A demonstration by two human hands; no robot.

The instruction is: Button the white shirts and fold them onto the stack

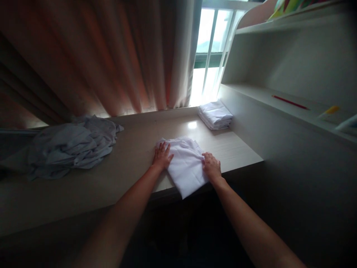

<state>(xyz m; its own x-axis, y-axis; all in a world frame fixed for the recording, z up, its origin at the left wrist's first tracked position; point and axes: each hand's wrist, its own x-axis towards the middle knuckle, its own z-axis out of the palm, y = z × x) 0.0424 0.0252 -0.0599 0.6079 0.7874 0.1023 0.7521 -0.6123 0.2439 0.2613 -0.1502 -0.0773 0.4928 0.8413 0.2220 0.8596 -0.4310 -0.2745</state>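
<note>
A white cloth (pixel 185 167), partly folded, lies on the pale desk top (pixel 134 163) with one corner hanging over the front edge. My left hand (pixel 161 156) rests flat on the cloth's left edge, fingers stretched out. My right hand (pixel 211 165) sits on the cloth's right edge with the fingers curled down onto the fabric, seemingly pinching it.
A neat stack of folded white cloths (pixel 215 115) sits at the back right by the window. A heap of crumpled pale cloths (pixel 71 145) lies on the left. Curtains (pixel 111 56) hang behind. A white shelf unit (pixel 292 82) stands at the right.
</note>
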